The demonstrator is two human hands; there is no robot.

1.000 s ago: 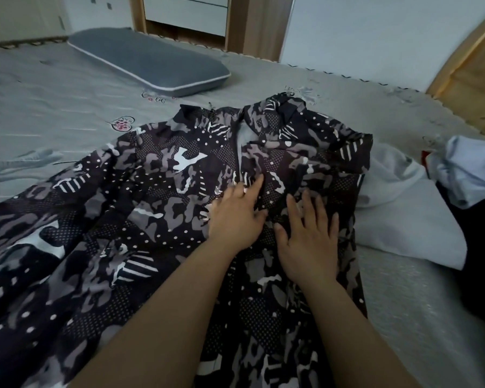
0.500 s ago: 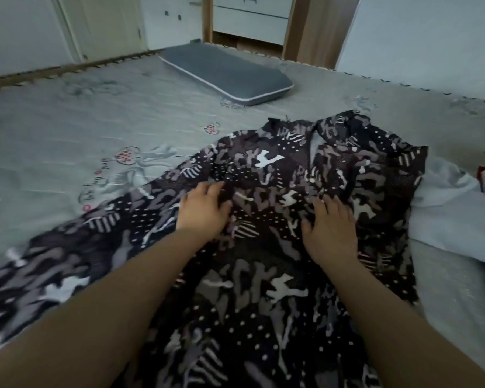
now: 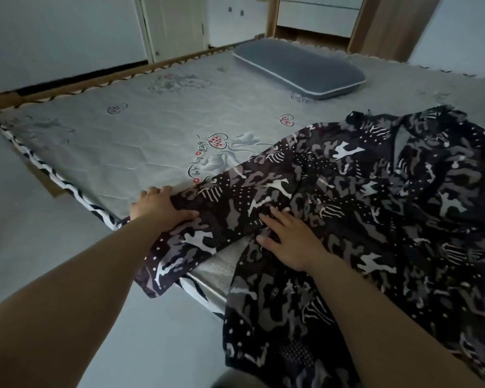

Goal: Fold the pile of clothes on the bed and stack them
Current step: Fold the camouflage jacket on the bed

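The left hand [image 3: 163, 204] has its fingers curled over the upper edge of the jacket's sleeve [image 3: 207, 219] with the thumb lying along the cloth, so it grips the sleeve near the bed's near-left edge; the right hand [image 3: 289, 239] lies flat, fingers straight and spread, pressing the cloth where the sleeve meets the body. The camouflage jacket [image 3: 389, 205] is spread front-up across the near right part of the bed [image 3: 123, 141], collar towards the far side, its hem and cuff hanging over the mattress edge. I judge the task to be early: this garment is only laid out and being smoothed, no fold shows in it, and no stack is in view. Against the frame a second ago, both hands have left the chest by the zip and travelled out along the sleeve, and the view has swung left, so the pale clothes beside the jacket are out of sight and the grey pillow [image 3: 300, 68] sits further right.
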